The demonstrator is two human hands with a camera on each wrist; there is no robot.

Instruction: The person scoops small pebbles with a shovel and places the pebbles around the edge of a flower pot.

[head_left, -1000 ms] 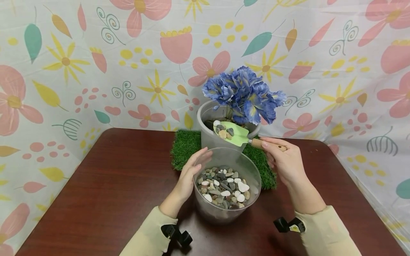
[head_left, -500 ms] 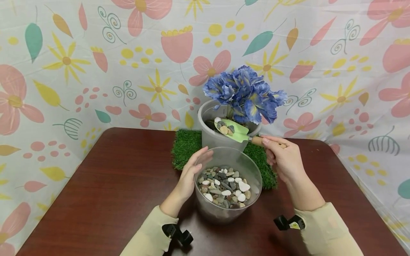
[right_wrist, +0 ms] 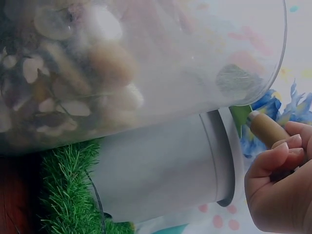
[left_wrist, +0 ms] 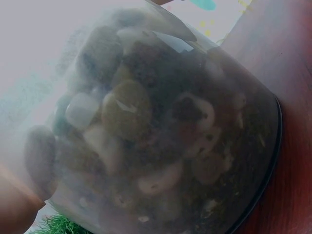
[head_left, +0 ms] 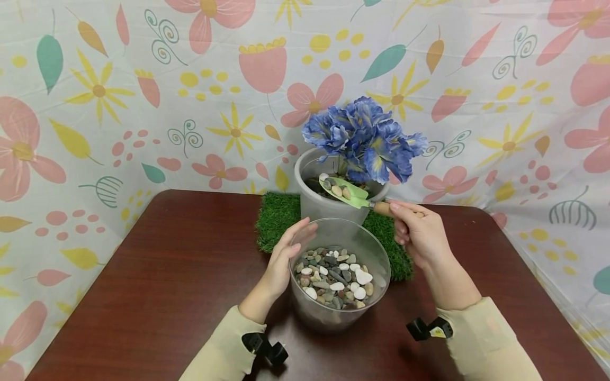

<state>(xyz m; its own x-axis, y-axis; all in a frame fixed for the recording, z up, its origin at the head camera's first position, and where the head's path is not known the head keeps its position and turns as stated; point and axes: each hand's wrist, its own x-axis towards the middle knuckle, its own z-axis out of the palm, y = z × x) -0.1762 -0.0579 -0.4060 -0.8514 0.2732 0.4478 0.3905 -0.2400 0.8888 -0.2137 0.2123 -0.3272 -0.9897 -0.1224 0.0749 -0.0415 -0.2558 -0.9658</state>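
My right hand (head_left: 421,230) grips the wooden handle of a light-green garden trowel (head_left: 358,196). Several pebbles (head_left: 337,190) lie on its blade, which is tilted over the near rim of a grey flowerpot (head_left: 310,198). Blue flowers (head_left: 364,138) rise from that pot. In front stands a clear plastic tub (head_left: 324,317) partly filled with mixed pebbles. My left hand (head_left: 281,259) rests against the tub's left side, fingers extended along the outside. The left wrist view shows pebbles through the tub wall (left_wrist: 165,122); in the right wrist view the tub hides most of the trowel.
An artificial grass mat (head_left: 278,217) lies beneath the flowerpot on the dark red-brown table (head_left: 190,275). A floral-print cloth (head_left: 214,95) hangs close behind the table's back edge. The tub stands just in front of the pot.
The trowel blade has tilted further, and its near edge has risen slightly. Its pebbles have stayed on the blade. My left hand and the tub have hardly moved.
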